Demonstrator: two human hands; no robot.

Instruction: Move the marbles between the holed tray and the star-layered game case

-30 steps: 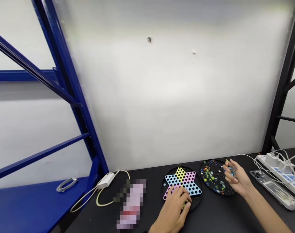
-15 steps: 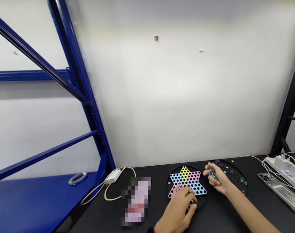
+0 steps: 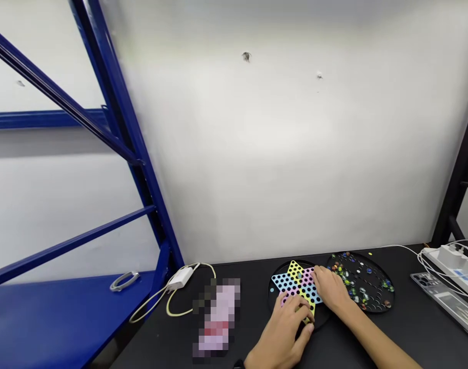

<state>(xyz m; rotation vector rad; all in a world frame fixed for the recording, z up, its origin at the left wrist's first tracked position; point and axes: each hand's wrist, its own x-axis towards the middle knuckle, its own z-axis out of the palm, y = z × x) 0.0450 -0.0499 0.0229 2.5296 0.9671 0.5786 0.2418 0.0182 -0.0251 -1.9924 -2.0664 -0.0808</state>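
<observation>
The Chinese checkers board [image 3: 282, 280], a colourful star with black holes on a round black base, lies at lower middle. My left hand [image 3: 282, 328] rests palm down on its near left part, thumb and fingers apart, covering some of the star. Over the right side of the star is my right hand [image 3: 331, 289], back up with its fingers curled. Its palm is hidden, so the blue marbles seen in it earlier do not show. Just right of that hand lies a round black tray [image 3: 375, 289] with several loose coloured glass marbles [image 3: 347, 279].
A pixelated pinkish item [image 3: 220, 318] lies left of the board. Behind it are a white adapter [image 3: 180, 278] and cable. To the right are a clear-topped case [image 3: 445, 300] and a white power strip [image 3: 459, 266] with plugs. A blue metal frame [image 3: 141, 174] stands left.
My right hand, holding blue marbles in its upturned palm, has moved left from the marble tray and turned palm down over the star. My left hand has stayed on the board. The view has shifted slightly.
</observation>
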